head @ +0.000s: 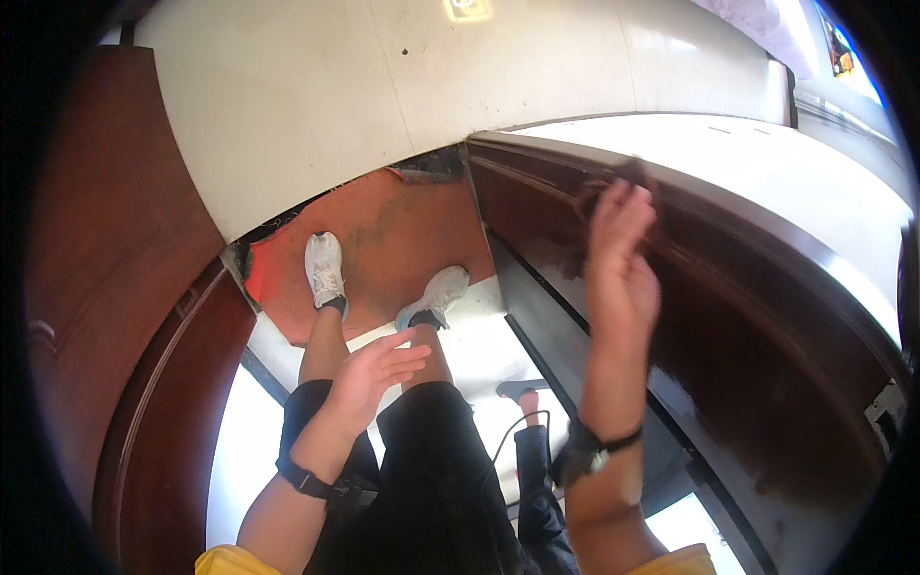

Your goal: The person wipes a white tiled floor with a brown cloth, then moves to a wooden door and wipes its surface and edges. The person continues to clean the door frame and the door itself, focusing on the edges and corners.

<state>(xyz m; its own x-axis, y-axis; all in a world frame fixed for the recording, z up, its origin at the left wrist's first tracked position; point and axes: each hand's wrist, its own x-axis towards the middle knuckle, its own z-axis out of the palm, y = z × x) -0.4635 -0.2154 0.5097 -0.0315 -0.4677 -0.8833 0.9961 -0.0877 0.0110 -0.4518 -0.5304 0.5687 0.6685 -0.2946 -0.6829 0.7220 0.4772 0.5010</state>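
My left hand (377, 370) hangs over my legs with its fingers spread and nothing in it. My right hand (624, 237) is raised in front of the dark brown wooden door (726, 287) on the right, near its upper moulding. A blurred dark thing (632, 172) shows at its fingertips; whether the hand holds it or only passes over it, I cannot tell. Both wrists wear black bands. Below, my feet in pale lace-up shoes (325, 266) stand on a worn red mat (381, 223).
A cream panel (517, 65) rises ahead, and reddish-brown wooden panels (122, 180) stand on the left. The mat's edges are torn and curled. Behind me, another person's leg (535, 467) in dark trousers and a sandal shows beside a thin black cable (514, 424).
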